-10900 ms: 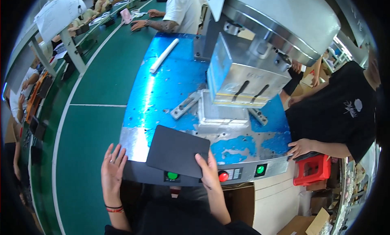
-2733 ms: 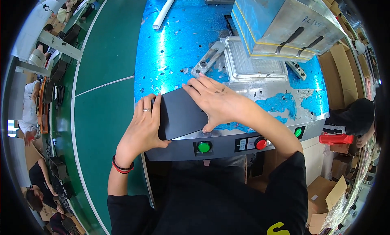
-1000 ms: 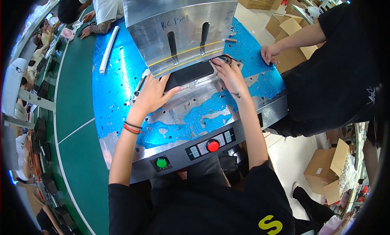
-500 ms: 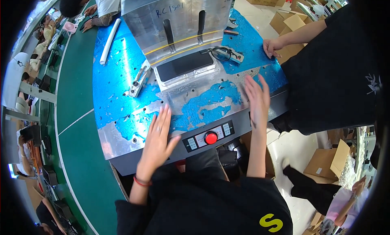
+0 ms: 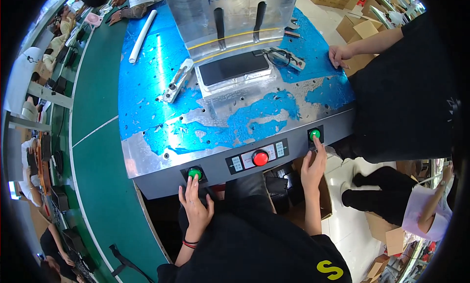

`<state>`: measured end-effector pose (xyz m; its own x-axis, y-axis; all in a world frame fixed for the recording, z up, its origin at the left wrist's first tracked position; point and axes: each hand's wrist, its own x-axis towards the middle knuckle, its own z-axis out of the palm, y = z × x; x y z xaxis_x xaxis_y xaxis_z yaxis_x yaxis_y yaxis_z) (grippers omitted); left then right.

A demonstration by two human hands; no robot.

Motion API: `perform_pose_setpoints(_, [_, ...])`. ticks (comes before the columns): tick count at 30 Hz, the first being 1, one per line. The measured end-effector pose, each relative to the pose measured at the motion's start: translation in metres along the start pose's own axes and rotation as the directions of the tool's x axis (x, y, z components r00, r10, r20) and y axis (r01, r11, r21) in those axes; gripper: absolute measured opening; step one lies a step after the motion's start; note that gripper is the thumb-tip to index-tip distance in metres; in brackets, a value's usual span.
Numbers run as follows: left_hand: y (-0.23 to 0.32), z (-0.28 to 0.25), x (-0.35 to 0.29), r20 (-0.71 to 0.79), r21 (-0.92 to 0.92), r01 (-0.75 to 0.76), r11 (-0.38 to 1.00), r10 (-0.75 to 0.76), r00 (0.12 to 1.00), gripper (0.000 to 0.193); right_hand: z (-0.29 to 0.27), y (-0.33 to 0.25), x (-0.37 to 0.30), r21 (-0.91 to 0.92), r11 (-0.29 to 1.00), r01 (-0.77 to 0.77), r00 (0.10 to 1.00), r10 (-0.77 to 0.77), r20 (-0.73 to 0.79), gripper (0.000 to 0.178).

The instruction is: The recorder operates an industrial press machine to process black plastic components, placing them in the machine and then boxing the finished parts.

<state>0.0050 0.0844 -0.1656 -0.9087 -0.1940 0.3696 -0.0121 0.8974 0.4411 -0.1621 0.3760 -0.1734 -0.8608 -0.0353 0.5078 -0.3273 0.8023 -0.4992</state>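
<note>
My left hand (image 5: pixel 197 209) has its fingertips on a green round button (image 5: pixel 195 172) on the front panel of a metal-topped machine. At the panel's right side, a finger of my right hand (image 5: pixel 313 173) touches another green button (image 5: pixel 315 133). Both hands hold nothing, with their fingers stretched out. A red button (image 5: pixel 260 158) sits between them. Beyond my hands, a black phone-like slab (image 5: pixel 235 68) lies on a silver metal fixture (image 5: pixel 215 90), under an upright metal plate (image 5: pixel 237 18) with two slots.
Metal clamp pieces (image 5: pixel 177 82) flank the fixture, with a black cable loop (image 5: pixel 279 58) at its right. A white tube (image 5: pixel 143 35) lies at the machine top's far left. A co-worker's hand (image 5: pixel 339 55) rests by the right edge. A green conveyor belt (image 5: pixel 100 102) runs along the left.
Both my hands have come down from above the machine top to its front panel and now touch the green buttons. The view has shifted slightly.
</note>
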Motion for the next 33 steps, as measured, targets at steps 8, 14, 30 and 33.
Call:
perform_pose_setpoints(8, [0.009, -0.025, 0.024, 0.123, 0.038, 0.021, 0.999, -0.026, 0.992, 0.054, -0.017, -0.009, 0.025, 0.025, 0.992, -0.122, 0.987, 0.119, 0.110, 0.025])
perform_pose_setpoints(14, [-0.023, -0.032, 0.028, -0.029, -0.196, 0.186, 0.963, -0.195, 0.980, 0.033, -0.067, -0.061, 0.054, -0.315, 0.902, 0.296, 0.800, -0.414, -0.435, 0.012])
perform_pose_setpoints(30, [-0.023, -0.036, 0.026, 0.063, -0.334, 0.364, 0.870, -0.364, 0.929, 0.029, -0.113, -0.072, 0.059, -0.556, 0.684, 0.473, 0.470, -0.729, -0.497, 0.014])
perform_pose_setpoints(33, [-0.024, -0.038, 0.028, 0.089, -0.350, 0.377, 0.857, -0.371, 0.925, 0.027, -0.114, -0.075, 0.063, -0.546, 0.681, 0.488, 0.440, -0.732, -0.520, 0.014])
